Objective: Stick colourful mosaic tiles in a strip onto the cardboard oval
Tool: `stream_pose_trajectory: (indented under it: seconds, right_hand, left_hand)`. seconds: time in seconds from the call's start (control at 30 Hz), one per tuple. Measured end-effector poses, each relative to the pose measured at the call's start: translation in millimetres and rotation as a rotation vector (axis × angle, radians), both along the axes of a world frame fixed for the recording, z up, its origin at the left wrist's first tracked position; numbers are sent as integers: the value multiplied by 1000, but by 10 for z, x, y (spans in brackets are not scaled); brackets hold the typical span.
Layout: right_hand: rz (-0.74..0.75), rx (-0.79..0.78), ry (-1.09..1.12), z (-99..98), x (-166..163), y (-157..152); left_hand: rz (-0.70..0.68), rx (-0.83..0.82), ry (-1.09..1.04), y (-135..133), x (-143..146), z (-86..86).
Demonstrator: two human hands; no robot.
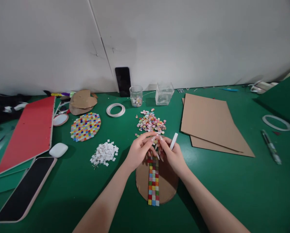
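Observation:
Over the upper part of a round cardboard disc (166,184), my two hands meet at the fingertips. My left hand (143,148) is closed in a pinch; whatever small thing it may hold is too small to make out. In my right hand (172,155) a slim white pen-like tool (174,141) is gripped, sticking up past the knuckles, while thumb and fingers pinch near the left fingertips. Below them, a strip of coloured mosaic tiles (153,184) runs down the disc to its near edge. Just beyond the hands lies a pile of loose coloured tiles (151,122).
White paper bits (104,153) lie left of the disc. Farther left are a tiled mosaic round (86,127), a phone (25,189) and a red board (29,129). Behind stand a plastic cup (136,96) and clear box (164,94). Cardboard sheets (208,123) lie right.

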State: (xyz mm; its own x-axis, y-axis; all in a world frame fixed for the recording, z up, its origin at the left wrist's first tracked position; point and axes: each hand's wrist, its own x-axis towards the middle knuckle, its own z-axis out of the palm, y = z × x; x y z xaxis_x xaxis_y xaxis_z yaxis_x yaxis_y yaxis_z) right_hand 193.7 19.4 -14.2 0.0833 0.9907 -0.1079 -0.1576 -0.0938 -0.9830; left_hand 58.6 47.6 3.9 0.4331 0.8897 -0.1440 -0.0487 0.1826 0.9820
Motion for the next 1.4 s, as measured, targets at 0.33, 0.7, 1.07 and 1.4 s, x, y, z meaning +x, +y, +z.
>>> stream_pose_trajectory:
  seconds: [0.33, 0.7, 1.07, 1.4]
  right_hand:
    - [8, 16, -4, -60, 20, -14]
    - [73, -3, -22, -29, -13, -30]
    - [56, 14, 2, -18, -4, -33]
    - [73, 18, 21, -34, 1, -49]
  left_hand:
    - [69, 125, 115, 37, -25, -67]
    - [-38, 93, 181, 7, -19, -45]
    - [-50, -83, 4, 33, -50, -40]
    - [-99, -45, 49, 44, -49, -53]
